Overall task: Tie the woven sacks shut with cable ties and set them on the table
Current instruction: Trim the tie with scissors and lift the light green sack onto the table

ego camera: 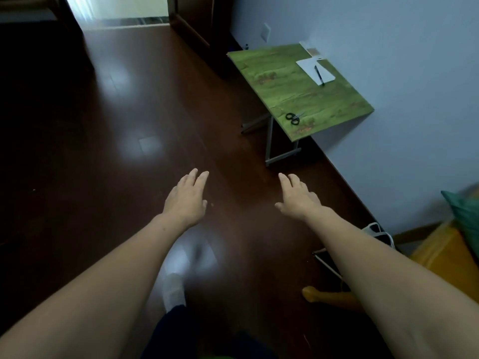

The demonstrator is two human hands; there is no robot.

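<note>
A small green-topped table (290, 81) stands against the wall at the upper right. On it lie black-handled scissors (293, 118), white paper sheets (309, 67) and a dark pen (318, 75). My left hand (188, 198) and my right hand (298, 196) reach forward over the dark wood floor, palms down, fingers straight, holding nothing. Both hands are well short of the table. No woven sack or cable tie is in view.
Dark glossy floor (116, 125) stretches ahead to a bright doorway (116, 11). A yellow seat with a green cushion (464, 218) sits at the right edge, with a metal-framed object (375, 231) and a wooden leg (313, 294) beside it. My socked foot (173, 288) is below.
</note>
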